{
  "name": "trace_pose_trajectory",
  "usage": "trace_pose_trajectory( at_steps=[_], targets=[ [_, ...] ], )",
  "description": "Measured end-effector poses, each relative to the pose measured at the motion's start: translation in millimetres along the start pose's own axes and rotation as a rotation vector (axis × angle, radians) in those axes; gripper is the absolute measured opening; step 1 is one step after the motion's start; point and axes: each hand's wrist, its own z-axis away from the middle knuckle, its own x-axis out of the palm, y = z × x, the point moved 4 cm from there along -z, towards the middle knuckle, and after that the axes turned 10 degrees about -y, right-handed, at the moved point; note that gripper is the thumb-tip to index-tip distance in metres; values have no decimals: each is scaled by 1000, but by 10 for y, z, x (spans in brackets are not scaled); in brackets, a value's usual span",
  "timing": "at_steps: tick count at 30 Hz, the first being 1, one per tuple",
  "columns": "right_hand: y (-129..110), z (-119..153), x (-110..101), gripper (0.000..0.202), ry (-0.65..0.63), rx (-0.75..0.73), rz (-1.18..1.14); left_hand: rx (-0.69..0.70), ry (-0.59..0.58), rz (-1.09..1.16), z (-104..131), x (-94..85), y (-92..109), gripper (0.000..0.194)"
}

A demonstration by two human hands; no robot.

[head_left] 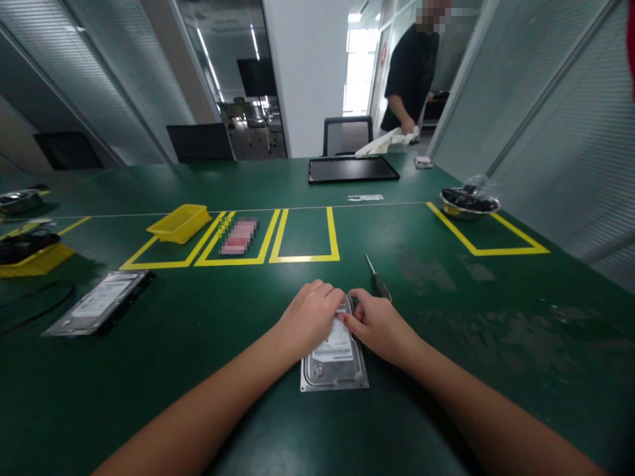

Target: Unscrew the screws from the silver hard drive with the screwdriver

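Observation:
A silver hard drive (335, 367) with a white label lies flat on the green table directly in front of me. My left hand (313, 314) lies across its far left part, fingers curled over the far end. At the far right corner, my right hand (380, 322) grips the edge with bent fingers and the thumb on top. Both hands cover the drive's far end, so what the fingertips touch there is hidden. Just beyond my right hand lies a screwdriver (379, 284) with a dark handle, its shaft pointing away from me.
Another hard drive (99, 304) lies at left, near a black cable (37, 291). A yellow tray (179, 223) and a blurred pink object (241, 237) sit by yellow tape outlines. A metal bowl (469, 210) stands at right, a black panel (353, 170) behind. A person (411, 79) stands beyond the table.

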Motion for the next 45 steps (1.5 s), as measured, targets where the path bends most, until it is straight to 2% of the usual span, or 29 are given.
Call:
trace_pose_trajectory(
  at_steps=[7, 15, 19, 22, 30, 37, 45],
  targets=[
    [-11, -3, -23, 21, -33, 7, -18, -13, -25, -33, -108, 16, -74, 4],
    [-13, -8, -15, 14, -22, -6, -17, -6, -41, -86, -184, 9, -64, 4],
    [-6, -18, -19, 14, -17, 2, -1, -27, -94, -76, -220, 27, -71, 5],
    [24, -30, -11, 20, -43, 5, -45, -39, -120, -50, -233, 29, -99, 5],
    [89, -42, -6, 25, -61, 35, -152, -48, -97, 83, -289, 18, -206, 12],
    [111, -66, -1, 23, -66, 37, -159, 28, -124, 196, -402, 45, -243, 16],
    [144, -80, -3, 25, -67, 56, -162, 97, -178, 309, -491, -37, -263, 16]
  ],
)
